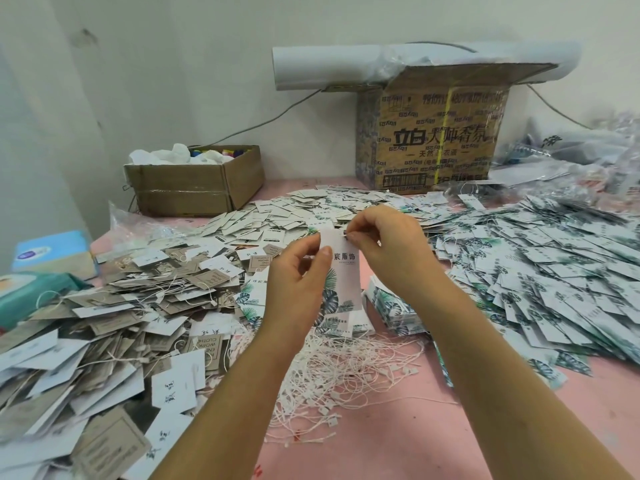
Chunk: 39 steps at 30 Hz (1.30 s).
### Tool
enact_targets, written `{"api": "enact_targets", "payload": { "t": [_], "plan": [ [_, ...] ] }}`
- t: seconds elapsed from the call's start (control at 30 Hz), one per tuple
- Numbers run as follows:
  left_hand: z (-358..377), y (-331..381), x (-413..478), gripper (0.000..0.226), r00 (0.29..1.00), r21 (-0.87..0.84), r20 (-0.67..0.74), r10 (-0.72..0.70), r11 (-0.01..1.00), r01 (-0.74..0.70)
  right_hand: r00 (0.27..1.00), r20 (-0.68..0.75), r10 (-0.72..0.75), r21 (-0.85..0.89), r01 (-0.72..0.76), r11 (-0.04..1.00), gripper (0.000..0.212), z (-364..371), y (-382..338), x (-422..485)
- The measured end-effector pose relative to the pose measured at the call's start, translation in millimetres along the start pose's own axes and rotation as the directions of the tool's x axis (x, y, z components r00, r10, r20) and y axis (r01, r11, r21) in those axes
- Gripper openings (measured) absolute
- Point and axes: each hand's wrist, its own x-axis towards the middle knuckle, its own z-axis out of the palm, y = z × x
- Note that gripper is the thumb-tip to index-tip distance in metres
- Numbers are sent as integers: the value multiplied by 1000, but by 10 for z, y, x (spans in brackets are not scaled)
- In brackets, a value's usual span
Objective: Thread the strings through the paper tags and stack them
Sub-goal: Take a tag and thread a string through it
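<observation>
Fingers [325, 256] of left hand [298, 271] pinch paper tag [343, 275]; right hand [384, 244] pinches its top.

**Materials and finishes: card tags, cord strings, cartons, film**

The raised tag [343, 271] is smooth matt white card printed with green leaves and dark characters. The leaf-print tags [554, 265] heaped at the right look like the same stock. The grey-brown tags [121, 323] at the left are matt, kraft-like card with white reverse faces. The strings [346, 375] are thin white cord with small white locks that look like plastic. The surface [398, 445] has a matt pink covering. The small box [180, 192] is plain brown corrugated cardboard banded with glossy clear tape. The large carton [433, 140] is printed brown cardboard. Crinkled, glossy clear plastic film [398, 60] lies over its top.
</observation>
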Motion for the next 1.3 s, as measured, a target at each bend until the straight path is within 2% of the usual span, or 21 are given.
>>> {"api": "enact_targets", "payload": {
  "t": [0.4,0.63,0.87,1.07,1.2,1.3],
  "plan": [
    [9,14,-4,26,996,29,71,55,998,-57,997,58,-59,-48,62,997,9,24,27,-4],
    [2,42,3,24,995,-125,83,51,991,-40,996,35,-76,70,73,995,8,15,7,-21],
    [-10,5,33,10,1000,-231,-23,-9,973,4,989,122,-81,220,52,974,18,64,-38,-27],
    [8,-10,34,2,998,-302,-8,-56,952,51,990,120,-69,254,36,967,23,63,-13,-18],
    [3,15,34,14,993,-267,-16,-116,958,107,987,156,-38,269,-5,963,29,82,-18,-35],
    [9,20,41,18,986,-288,-53,-158,948,137,984,179,27,254,-73,965,23,100,10,-39]
  ]
}}
